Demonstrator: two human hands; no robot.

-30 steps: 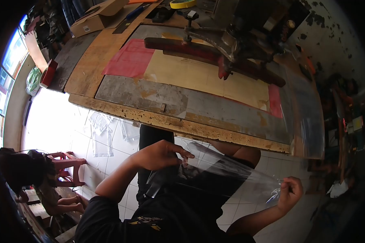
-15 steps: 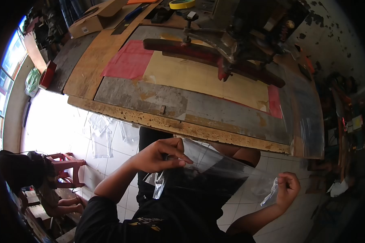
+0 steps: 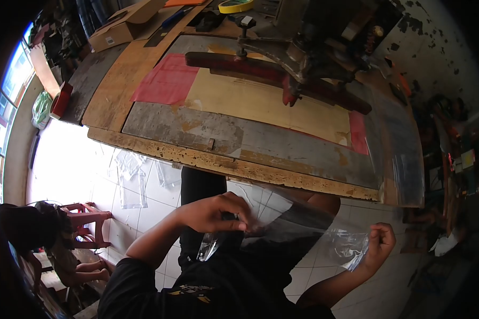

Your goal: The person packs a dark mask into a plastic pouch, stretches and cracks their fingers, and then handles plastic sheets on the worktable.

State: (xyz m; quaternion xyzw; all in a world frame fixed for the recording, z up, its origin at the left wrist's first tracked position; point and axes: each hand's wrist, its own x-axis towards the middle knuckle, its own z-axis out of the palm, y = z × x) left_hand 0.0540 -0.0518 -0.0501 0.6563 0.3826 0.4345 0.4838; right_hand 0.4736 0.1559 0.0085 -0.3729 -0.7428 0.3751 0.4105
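A clear plastic sheet (image 3: 292, 223) stretches across my lap, below the front edge of the worktable. My left hand (image 3: 218, 213) pinches its left end between thumb and fingers, and a crumpled shiny bit of plastic (image 3: 207, 245) hangs under that hand. At the sheet's right end my right hand (image 3: 381, 244) is closed on the wrinkled plastic. Before me on the worktable (image 3: 181, 130) lies a yellow and pink covering (image 3: 218, 95), with a dark red metal press bar (image 3: 239, 63) over it.
Clear plastic pieces (image 3: 133, 186) lie on the tiled floor at left, near a red stool (image 3: 88, 223). A person's legs (image 3: 85, 271) show at lower left. On the table stand a cardboard box (image 3: 122, 29) and yellow tape roll (image 3: 236, 5). Another transparent sheet (image 3: 404, 159) hangs over its right edge.
My left hand has lowered slightly and its fingers have curled in more. The plastic by my right hand has spread out wider and shifted. The table has hardly moved in view.
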